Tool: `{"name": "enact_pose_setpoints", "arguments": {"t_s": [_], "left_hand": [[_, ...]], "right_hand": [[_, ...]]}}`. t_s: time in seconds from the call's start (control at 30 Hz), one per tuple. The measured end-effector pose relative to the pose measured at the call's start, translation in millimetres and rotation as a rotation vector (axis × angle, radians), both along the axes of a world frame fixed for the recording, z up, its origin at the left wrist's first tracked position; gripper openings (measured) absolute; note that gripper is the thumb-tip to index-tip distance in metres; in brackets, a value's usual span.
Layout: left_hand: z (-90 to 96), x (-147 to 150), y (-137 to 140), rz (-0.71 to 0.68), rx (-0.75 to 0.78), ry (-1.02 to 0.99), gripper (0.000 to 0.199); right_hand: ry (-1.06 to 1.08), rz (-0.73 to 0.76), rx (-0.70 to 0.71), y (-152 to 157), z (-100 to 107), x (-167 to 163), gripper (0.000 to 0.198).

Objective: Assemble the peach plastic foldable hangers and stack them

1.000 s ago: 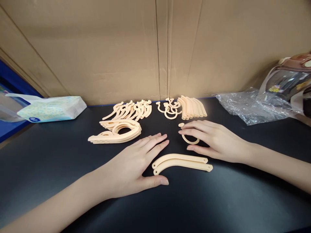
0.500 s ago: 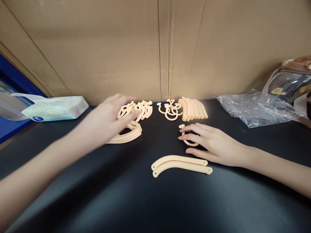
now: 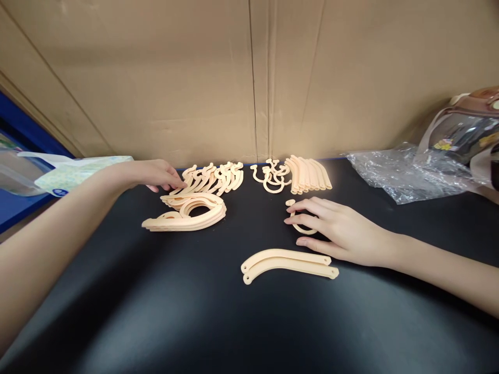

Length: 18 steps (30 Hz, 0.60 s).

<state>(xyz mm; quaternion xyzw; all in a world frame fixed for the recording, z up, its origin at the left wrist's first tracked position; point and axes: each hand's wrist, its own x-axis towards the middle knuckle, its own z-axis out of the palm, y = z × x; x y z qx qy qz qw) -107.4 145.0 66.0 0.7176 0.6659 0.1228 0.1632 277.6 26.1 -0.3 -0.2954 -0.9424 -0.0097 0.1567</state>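
OK, hook pc (image 3: 301, 230), under R grip (image 3: 345, 228)

The right hand (image 3: 339, 231) partly hides a curved hook (image 3: 306, 230); the left forearm (image 3: 74, 221) covers part of the tissue pack (image 3: 58, 174). The right edge crops a strapped bottle (image 3: 463, 132).

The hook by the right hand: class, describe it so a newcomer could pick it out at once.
On the black tabletop, find the right hand. Partly covered by it is a pale peach hook. Unlike the bunched hooks near the cardboard, it lies singly, nearer the viewer.
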Motion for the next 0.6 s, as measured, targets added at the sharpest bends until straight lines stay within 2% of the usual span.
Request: {"name": "enact_pose_setpoints", "arguments": {"t_s": [0.1, 0.17, 0.47, 0.53, 0.6], "left_hand": [[-1.4, -4.3, 3.7, 0.034, -0.263, 0.128, 0.034], [-1.4, -5.9, 6.2, 0.05, -0.304, 0.174, 0.034], [-0.5, 5.2, -4.4, 0.118, -0.305, 0.129, 0.034], [-0.6, 7.6, -7.8, 0.145, -0.267, 0.08, 0.034], [-0.5, 8.6, -9.5, 0.176, -0.162, -0.002, 0.034]], "right_hand": [[0.001, 0.004, 0.009, -0.3, 0.2, -0.2, 0.033], [0.002, 0.007, 0.013, -0.4, 0.1, -0.4, 0.033], [-0.003, 0.004, 0.017, -0.3, -0.2, -0.4, 0.033], [-0.005, 0.003, 0.022, -0.3, -0.2, -0.3, 0.033], [-0.008, 0.001, 0.024, -0.3, -0.3, -0.2, 0.033]]}}
